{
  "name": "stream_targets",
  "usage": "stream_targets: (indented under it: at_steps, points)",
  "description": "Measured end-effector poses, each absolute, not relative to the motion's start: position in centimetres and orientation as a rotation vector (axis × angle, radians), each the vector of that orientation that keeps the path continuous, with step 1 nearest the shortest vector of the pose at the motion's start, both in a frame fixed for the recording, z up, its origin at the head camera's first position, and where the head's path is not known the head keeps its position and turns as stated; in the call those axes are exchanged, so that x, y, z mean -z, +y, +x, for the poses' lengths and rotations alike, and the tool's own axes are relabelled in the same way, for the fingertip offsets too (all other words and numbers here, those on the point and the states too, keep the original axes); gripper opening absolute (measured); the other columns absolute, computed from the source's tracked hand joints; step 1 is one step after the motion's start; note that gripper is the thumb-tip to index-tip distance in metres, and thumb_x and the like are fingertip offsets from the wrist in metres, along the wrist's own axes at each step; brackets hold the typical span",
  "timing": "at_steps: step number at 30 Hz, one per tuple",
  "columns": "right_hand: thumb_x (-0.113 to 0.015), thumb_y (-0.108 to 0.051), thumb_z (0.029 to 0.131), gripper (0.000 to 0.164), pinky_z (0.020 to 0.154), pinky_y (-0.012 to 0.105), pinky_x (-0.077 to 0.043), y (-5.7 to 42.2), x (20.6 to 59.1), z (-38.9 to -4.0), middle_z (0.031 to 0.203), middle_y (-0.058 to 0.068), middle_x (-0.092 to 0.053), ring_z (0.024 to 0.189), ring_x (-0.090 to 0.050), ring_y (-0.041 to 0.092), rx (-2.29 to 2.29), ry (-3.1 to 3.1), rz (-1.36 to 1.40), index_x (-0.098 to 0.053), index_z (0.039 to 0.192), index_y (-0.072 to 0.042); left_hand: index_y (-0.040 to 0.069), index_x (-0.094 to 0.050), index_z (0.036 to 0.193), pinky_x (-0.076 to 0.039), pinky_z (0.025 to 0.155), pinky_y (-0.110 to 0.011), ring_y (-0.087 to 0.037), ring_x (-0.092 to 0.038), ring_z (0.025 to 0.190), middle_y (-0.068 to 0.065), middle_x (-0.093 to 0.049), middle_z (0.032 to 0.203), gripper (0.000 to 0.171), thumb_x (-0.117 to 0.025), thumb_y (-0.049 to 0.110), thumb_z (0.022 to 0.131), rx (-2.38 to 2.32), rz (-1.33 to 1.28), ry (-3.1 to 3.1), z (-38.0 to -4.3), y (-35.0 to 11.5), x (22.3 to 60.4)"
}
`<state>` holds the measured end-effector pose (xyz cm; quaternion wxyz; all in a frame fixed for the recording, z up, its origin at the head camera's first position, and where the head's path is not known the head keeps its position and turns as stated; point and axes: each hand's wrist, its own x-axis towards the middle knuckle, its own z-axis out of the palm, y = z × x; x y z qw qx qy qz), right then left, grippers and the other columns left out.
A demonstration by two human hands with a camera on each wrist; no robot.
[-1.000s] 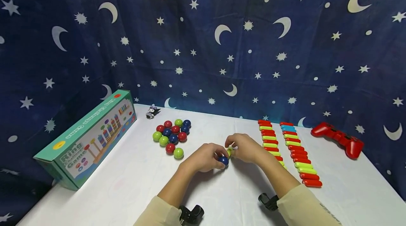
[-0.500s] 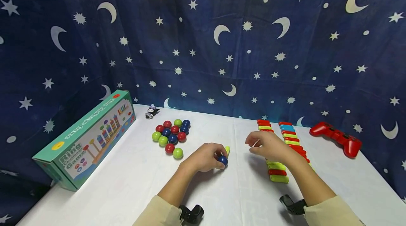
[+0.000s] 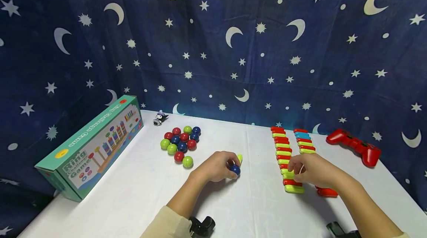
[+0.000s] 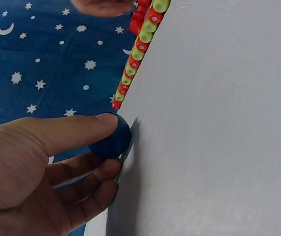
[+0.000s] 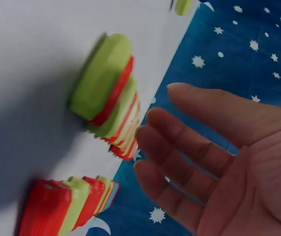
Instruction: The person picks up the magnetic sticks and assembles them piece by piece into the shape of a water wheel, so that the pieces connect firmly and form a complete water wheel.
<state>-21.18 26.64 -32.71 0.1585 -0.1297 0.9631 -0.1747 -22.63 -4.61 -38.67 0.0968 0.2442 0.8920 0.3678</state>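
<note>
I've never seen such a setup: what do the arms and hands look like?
They're a person's: bare left hand, bare right hand. On the left is a beige fabric sleeve with a black, rounded device by its cuff; a second black device and a sliver of matching sleeve show on the right.

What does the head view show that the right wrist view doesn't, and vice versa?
Only head: the Ring Challenge Game box, the cluster of red, green and blue balls, a toy figure, a red game controller, black wrist cameras, and the left grip holding a blue ball.

Only right wrist: the empty palm of the right grip.

Both: the right grip itself, two rows of plastic rods, seemingly the same lone lime rod, white table, starry curtain.
</note>
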Motion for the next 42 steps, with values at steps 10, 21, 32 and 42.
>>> stream_targets:
  at_steps: [10, 21, 32, 42]
  points:
    - [-0.087, -0.010, 0.077, 0.024, 0.074, 0.035, -0.051, 26.5, 34.4, -20.7, 0.083, -0.001, -0.062, 0.085, -0.055, 0.018, 0.404, 2.754, -0.338, -0.074, 0.095, -0.016, 0.012, -0.073, 0.103, -0.050, 0.082, -0.027, -0.010, -0.061, 0.084, -0.002, -0.071, 0.093, 0.025, -0.085, 0.007, 0.082, -1.098, 0.704, 2.645, -22.8, -4.6, 39.0]
    - [-0.088, -0.008, 0.075, 0.024, 0.069, 0.034, -0.049, 25.8, 34.9, -20.5, 0.077, 0.001, -0.057, 0.079, -0.053, 0.018, 0.351, 2.768, -0.327, -0.069, 0.087, -0.016, 0.012, -0.072, 0.103, -0.049, 0.081, -0.027, -0.010, -0.059, 0.084, -0.002, -0.070, 0.093, 0.025, -0.085, 0.008, 0.082, -1.131, 0.687, 2.650, -22.8, -4.5, 39.0]
    - [-0.091, -0.011, 0.073, 0.027, 0.070, 0.034, -0.051, 25.2, 35.3, -20.1, 0.075, -0.002, -0.058, 0.076, -0.053, 0.016, 0.255, 2.752, -0.363, -0.066, 0.081, -0.017, 0.013, -0.073, 0.104, -0.049, 0.081, -0.027, -0.011, -0.059, 0.084, -0.003, -0.071, 0.094, 0.025, -0.085, 0.009, 0.083, -1.134, 0.684, 2.669, -22.8, -4.6, 39.1]
    - [-0.090, -0.013, 0.075, 0.026, 0.070, 0.035, -0.048, 24.7, 35.5, -19.7, 0.072, -0.001, -0.057, 0.075, -0.052, 0.017, 0.167, 2.759, -0.373, -0.065, 0.079, -0.017, 0.013, -0.073, 0.105, -0.049, 0.082, -0.027, -0.010, -0.058, 0.084, -0.002, -0.070, 0.095, 0.025, -0.084, 0.009, 0.083, -1.142, 0.674, 2.673, -22.7, -4.5, 39.3]
